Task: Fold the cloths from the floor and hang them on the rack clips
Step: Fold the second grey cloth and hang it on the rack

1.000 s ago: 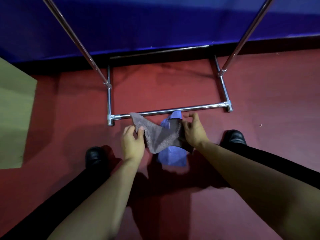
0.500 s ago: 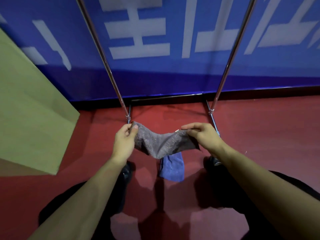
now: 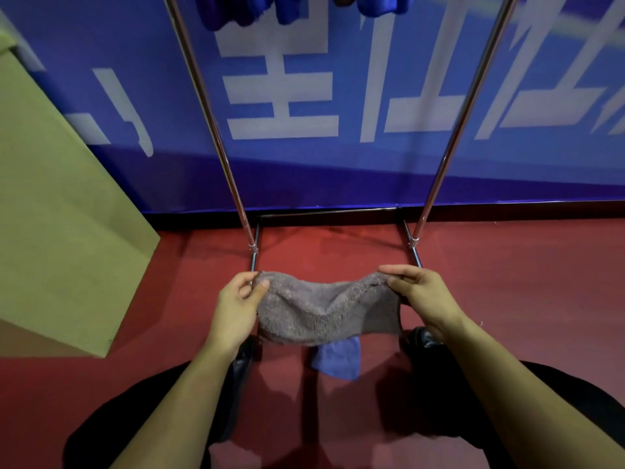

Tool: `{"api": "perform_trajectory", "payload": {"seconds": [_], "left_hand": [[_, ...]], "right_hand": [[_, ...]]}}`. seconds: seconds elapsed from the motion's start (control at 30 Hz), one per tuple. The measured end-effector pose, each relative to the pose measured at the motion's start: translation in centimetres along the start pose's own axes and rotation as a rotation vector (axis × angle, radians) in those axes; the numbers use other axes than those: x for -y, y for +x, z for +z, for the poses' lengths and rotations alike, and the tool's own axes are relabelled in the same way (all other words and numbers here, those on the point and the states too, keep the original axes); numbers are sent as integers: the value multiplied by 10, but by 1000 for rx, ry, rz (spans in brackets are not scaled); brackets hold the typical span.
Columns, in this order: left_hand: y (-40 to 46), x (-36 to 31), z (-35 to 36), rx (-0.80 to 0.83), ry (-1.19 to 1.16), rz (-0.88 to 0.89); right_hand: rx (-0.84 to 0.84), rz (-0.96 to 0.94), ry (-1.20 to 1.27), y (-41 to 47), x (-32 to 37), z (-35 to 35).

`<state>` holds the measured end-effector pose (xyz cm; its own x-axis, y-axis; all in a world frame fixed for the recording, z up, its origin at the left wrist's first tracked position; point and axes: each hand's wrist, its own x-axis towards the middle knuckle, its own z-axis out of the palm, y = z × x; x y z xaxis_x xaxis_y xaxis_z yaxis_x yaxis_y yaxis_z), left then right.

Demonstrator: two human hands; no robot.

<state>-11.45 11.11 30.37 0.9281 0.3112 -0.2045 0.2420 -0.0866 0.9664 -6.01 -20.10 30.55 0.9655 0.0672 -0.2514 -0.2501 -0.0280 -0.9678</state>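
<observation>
A grey terry cloth (image 3: pixel 324 309) hangs in the air between my hands, sagging in the middle. My left hand (image 3: pixel 236 306) pinches its left top corner and my right hand (image 3: pixel 422 296) pinches its right top corner. Below it a blue cloth (image 3: pixel 338 360) lies on the red floor, partly hidden by the grey one. The chrome rack (image 3: pixel 216 137) stands just beyond, its two uprights rising out of view. Blue cloths (image 3: pixel 243 8) hang at the top edge of the frame; the clips are not visible.
A large tan cardboard box (image 3: pixel 57 231) stands on the left. A blue banner wall (image 3: pixel 304 96) runs behind the rack. My black shoes (image 3: pixel 422 340) and dark trouser legs flank the blue cloth. Open red floor (image 3: pixel 524 282) lies to the right.
The grey cloth has been lifted off the floor and stretched wider between both hands. My view has tilted up, bringing the rack uprights and hanging blue cloths into sight.
</observation>
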Motion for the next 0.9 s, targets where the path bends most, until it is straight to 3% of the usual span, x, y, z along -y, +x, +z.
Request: {"api": "perform_trajectory", "payload": {"seconds": [0.33,0.47,0.73,0.9], "left_hand": [[29,-9,13,-124,-158,56],[36,-13,14,-67,-246,-2],[36,-8,13,-78,-139,41],[32,-14,13,-158,-43,233]], "right_hand": [[-160,-98,6,14,-4,-7],[-206,-127,-8,16,-1,-10],[-302,-186,-32,17,4,-8],[-321,-236,-4,11,9,-8]]}}
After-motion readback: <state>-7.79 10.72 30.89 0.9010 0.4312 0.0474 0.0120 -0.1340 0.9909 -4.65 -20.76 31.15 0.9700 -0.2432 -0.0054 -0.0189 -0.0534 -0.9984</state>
